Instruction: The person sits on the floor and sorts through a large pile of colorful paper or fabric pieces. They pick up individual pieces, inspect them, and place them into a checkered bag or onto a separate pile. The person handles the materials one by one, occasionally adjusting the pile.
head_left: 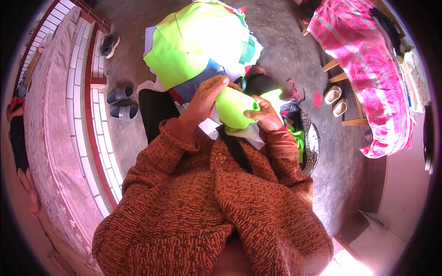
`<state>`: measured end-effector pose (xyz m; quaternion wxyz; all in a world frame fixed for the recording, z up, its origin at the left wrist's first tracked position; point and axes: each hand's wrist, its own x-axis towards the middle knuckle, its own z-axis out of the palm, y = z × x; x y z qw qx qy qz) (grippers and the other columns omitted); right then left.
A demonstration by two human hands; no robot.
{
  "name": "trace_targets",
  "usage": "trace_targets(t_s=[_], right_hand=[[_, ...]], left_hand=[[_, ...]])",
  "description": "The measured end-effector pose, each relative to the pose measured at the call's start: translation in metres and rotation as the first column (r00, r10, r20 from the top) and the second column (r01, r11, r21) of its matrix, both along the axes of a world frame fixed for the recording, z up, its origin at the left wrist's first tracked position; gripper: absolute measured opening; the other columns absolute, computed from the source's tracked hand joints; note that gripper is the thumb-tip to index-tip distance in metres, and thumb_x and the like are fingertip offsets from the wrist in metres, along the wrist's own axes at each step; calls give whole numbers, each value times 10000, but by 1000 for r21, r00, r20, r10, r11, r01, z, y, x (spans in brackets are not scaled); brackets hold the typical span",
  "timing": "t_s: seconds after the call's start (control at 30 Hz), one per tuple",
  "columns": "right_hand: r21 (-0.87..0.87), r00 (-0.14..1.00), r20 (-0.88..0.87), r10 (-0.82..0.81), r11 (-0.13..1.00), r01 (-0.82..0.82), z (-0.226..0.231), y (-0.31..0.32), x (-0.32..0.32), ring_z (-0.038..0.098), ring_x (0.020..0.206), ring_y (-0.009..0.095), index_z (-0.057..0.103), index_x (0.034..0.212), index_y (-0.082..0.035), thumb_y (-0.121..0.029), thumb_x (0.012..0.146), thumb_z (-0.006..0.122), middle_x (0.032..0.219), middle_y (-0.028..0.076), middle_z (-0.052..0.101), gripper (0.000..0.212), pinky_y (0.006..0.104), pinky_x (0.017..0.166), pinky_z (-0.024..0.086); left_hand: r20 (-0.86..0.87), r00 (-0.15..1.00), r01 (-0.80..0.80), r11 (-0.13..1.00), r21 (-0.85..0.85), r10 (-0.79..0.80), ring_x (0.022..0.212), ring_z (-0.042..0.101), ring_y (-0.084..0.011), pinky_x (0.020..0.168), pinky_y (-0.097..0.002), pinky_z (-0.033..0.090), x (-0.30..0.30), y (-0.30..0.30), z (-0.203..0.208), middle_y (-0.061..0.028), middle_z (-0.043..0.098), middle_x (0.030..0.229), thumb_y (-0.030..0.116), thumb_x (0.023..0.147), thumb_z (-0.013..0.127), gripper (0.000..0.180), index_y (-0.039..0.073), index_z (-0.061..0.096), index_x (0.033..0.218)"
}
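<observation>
A bright yellow-green piece of cloth (234, 108), curved over on itself, is held between my two hands above my lap. My left hand (211, 94) grips its upper left edge; some of those fingers are hidden behind it. At its right edge, my right hand (267, 115) pinches it, thumb in front. White cloth (249, 134) lies on my lap just under the green piece. Beyond my knees rises a large heap of cloth pieces (177, 50), mostly the same bright green, with blue, teal and white ones among them.
On my right stands a checked bag (311, 142) with green and dark cloth in it. Farther right are pale shoes (340, 107) and a wooden seat under a pink plaid cloth (354, 50). Dark slippers (123, 112) and a shoe (109, 46) lie left, beside a white-tiled ledge (82, 133).
</observation>
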<state>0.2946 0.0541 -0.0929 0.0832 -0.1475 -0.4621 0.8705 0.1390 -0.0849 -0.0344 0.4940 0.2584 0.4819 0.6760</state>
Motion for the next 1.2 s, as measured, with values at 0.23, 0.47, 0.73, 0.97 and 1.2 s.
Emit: trace_targets(t_s=[0.23, 0.47, 0.73, 0.97, 1.2], right_hand=[[-200, 993, -71, -97, 976, 81, 0, 5, 4, 625, 905, 170, 558, 1170, -8, 71, 733, 651, 1045, 80, 637, 453, 316, 842, 500], [-257, 977, -46, -209, 948, 191, -10, 6, 7, 614, 988, 211, 512, 1219, -2, 34, 778, 643, 1089, 107, 623, 462, 348, 887, 493], [-251, 962, -50, -268, 936, 247, -13, 2, 2, 552, 1105, 221, 413, 1307, -13, -276, 904, 587, 1224, 102, 551, 511, 367, 943, 454], [-309, 958, 4, -287, 911, 274, -7, 5, 1, 536, 1130, 236, 374, 1335, -16, -409, 923, 514, 1267, 119, 518, 587, 382, 950, 448], [-271, 944, 4, -329, 909, 318, -6, 3, -1, 541, 1124, 245, 360, 1340, -9, -438, 907, 530, 1268, 122, 516, 632, 383, 936, 460]], left_hand=[[132, 983, 152, 974, -166, -131, 972, 569, -117, 842, -253, 449, 12, -1, -62, -44, 611, 1066, 175, 898, 540, 290, 2, 572, 1128], [64, 987, 147, 989, -33, -145, 1049, 543, -143, 915, -270, 416, 25, 2, -34, -60, 568, 1176, 69, 784, 579, 564, 26, 416, 1322], [-17, 998, 61, 996, -60, -62, 982, 555, -100, 818, -238, 453, 35, 8, -55, -40, 592, 1138, 101, 852, 596, 378, 38, 540, 1221], [379, 925, 52, 995, -84, -16, 1063, 532, -126, 906, -271, 421, 30, 4, -52, -56, 563, 1200, 285, 943, 495, 409, 28, 497, 1261], [-23, 987, 156, 983, -99, -159, 1147, 493, -176, 976, -307, 373, 27, 7, -57, -83, 518, 1271, 391, 943, 467, 513, 28, 445, 1304]])
